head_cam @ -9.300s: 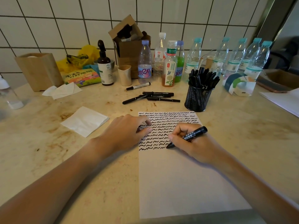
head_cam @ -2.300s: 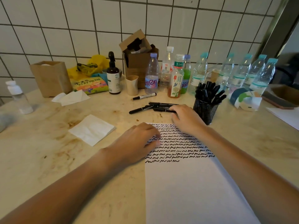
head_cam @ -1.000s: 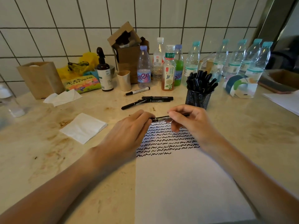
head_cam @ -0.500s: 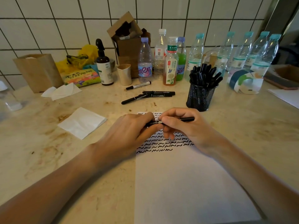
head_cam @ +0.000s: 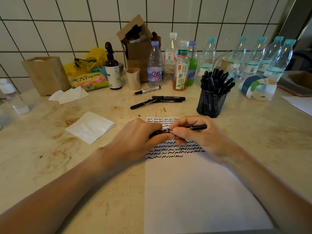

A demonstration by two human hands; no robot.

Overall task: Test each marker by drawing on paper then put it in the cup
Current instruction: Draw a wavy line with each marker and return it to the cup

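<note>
We held one black marker (head_cam: 184, 129) between both hands, above the upper part of the paper (head_cam: 194, 191). Our left hand (head_cam: 135, 141) curled its fingers round the marker's left end, and our right hand (head_cam: 200, 135) pinched the barrel between thumb and forefinger. The marker lay nearly level, its long axis running left to right, with the right end a little farther from us and poking out past the right hand toward the mesh cup (head_cam: 211, 103). Which end carried the tip we could not tell. Half a second before, the grip looked the same; two seconds before, the right hand was reaching to the loose markers (head_cam: 162, 100) beyond the sheet, where fewer now lay. The cup stood behind the sheet, full of black markers.
</note>
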